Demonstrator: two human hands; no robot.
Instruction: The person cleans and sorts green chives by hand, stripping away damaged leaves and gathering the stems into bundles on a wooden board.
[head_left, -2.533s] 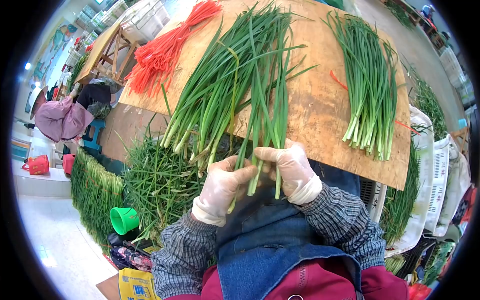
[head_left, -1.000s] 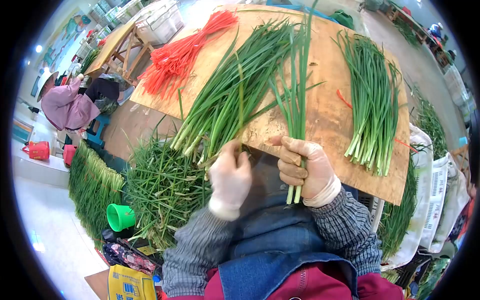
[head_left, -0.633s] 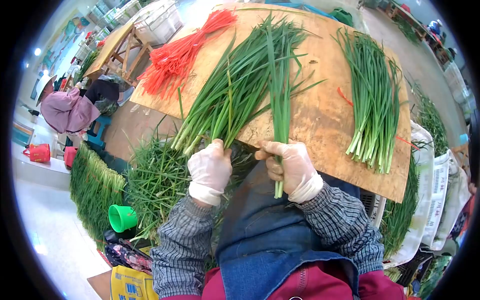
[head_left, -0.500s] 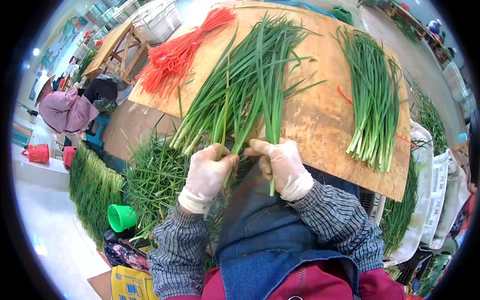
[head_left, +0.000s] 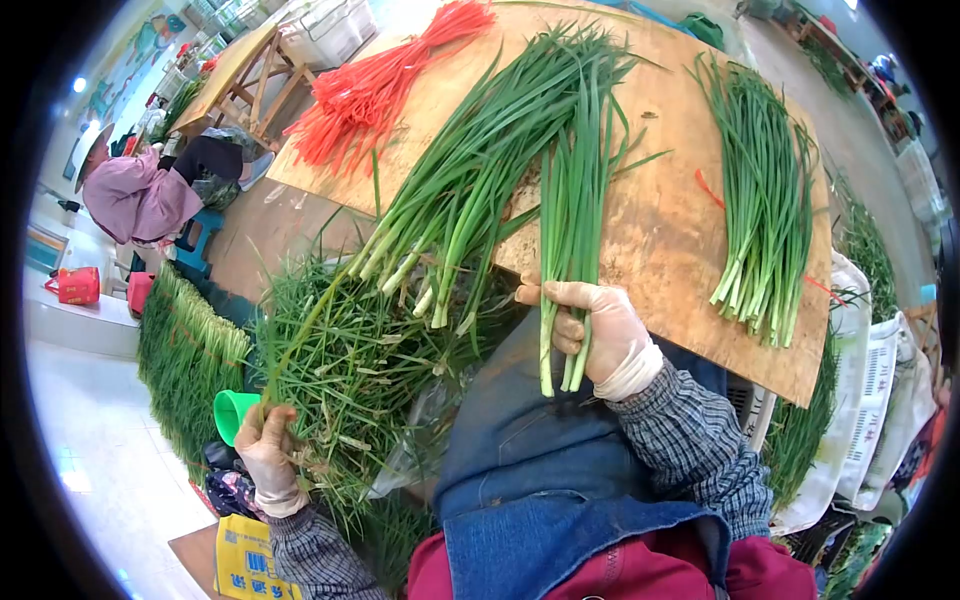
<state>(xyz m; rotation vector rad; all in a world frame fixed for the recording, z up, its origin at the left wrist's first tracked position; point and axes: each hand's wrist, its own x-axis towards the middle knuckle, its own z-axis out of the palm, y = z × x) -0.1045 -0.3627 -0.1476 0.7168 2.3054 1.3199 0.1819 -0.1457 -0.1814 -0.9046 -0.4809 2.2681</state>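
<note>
The right hand [head_left: 612, 338], at centre, has its fingers closed round a few stalks [head_left: 570, 225] lying partly over the worktop [head_left: 675, 270]; the left hand [head_left: 270, 458], lower left, pinches a yellowish leaf [head_left: 312, 322] beside a green bucket [head_left: 228, 412], contents hidden. White crates [head_left: 873, 385] stand at right, contents unclear.

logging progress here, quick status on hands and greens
Right hand holding green stalks. Left hand pinching yellowish leaf by leafy heap. Nothing seen blocking either hand.

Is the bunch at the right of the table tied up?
The bunch looks untied: the red tie sticks out at both sides, and no red crosses on top.
</note>
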